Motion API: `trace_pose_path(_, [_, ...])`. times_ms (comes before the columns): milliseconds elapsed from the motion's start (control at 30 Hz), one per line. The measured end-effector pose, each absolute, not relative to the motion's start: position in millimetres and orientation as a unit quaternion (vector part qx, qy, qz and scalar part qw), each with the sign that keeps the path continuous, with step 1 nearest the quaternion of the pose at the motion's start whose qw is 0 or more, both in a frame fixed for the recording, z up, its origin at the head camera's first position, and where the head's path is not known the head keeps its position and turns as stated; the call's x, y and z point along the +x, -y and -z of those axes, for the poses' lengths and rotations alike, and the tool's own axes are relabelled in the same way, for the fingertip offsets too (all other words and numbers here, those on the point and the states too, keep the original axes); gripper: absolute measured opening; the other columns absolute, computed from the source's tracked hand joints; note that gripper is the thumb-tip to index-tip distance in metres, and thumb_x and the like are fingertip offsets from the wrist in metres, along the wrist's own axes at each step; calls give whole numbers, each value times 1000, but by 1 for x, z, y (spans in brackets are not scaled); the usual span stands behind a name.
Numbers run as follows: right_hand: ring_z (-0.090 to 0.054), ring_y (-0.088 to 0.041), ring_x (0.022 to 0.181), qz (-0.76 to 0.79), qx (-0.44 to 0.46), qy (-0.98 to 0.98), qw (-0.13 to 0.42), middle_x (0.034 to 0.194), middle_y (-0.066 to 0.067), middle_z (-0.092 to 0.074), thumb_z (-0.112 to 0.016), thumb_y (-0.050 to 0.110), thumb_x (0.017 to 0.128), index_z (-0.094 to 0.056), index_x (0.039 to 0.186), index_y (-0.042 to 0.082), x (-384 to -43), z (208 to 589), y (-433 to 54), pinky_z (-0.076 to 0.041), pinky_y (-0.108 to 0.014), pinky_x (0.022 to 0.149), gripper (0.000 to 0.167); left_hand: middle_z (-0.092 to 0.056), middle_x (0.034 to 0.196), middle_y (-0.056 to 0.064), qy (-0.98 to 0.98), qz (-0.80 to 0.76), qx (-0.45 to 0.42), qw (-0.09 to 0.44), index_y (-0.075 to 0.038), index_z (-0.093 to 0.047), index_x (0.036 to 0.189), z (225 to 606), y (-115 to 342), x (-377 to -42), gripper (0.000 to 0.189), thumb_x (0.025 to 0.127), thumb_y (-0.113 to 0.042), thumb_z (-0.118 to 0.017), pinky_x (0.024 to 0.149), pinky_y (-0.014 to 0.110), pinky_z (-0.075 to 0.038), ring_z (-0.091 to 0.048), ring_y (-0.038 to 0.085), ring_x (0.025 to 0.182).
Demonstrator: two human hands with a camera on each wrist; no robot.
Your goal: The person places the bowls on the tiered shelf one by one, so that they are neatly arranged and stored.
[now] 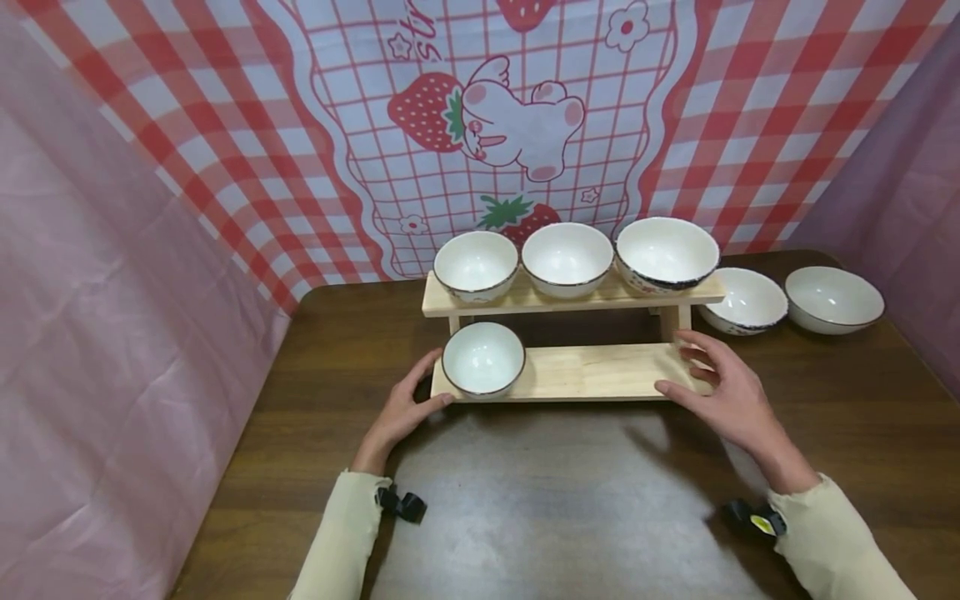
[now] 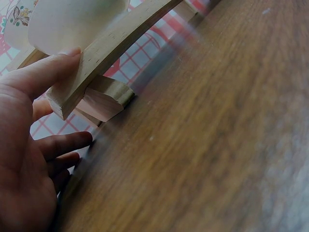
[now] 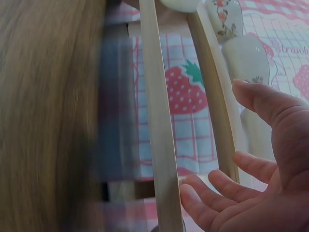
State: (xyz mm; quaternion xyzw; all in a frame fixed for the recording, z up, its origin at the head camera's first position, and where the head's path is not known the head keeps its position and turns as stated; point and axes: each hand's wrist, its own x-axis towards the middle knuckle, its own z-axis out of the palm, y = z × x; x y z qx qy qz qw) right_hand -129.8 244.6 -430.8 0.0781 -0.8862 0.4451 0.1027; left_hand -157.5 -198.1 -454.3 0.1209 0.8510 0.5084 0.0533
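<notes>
Nearest you, at the front of the table [image 1: 517,500], your left hand [image 1: 402,411] pinches the left end of the lower shelf [image 1: 592,372], thumb over the board's top. Your right hand [image 1: 733,404] is spread about the other end, thumb well apart from the fingers; whether any fingertip touches the wood, I can't tell. Between your hands sits the wooden rack [image 1: 676,320], which should feel light and stiff, with bare timber that grips well. The lower shelf's two ends are your best hold, since a matched pull keeps it level. Mind the small bowl [image 1: 483,358] close to your left thumb: it looks glazed, so expect it slick, rigid and easily chipped. Farther back, three bowls [image 1: 567,257] stand in a row on the upper shelf [image 1: 577,303], probably making the load top-heavy and free to slide if you tilt it. Beyond the rack's right end, two more bowls [image 1: 835,302] rest on the table; leave them room. Behind everything hangs the strawberry-print cloth [image 1: 360,150].
</notes>
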Motion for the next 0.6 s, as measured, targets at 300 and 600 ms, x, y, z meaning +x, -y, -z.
trace_pose_path(300, [-39,28,101,-423,38,898,112,136,-29,-56,-84,24,82,-46,145,1,-126,433,-269,-35,6,81,76,-49,151,22,-847,-515,114,59,-7,-38,154,454,198,-157,75,88,-12,-74,119,58,-27,-40,37,146])
trace_pose_path(600, [-35,27,94,-405,-11,908,108,138,-30,-52,-81,29,85,-42,149,5,-129,433,-293,-35,5,74,79,-49,151,22,-848,-514,111,60,-6,-38,154,452,197,-156,74,89,-12,-74,119,57,-27,-40,37,146])
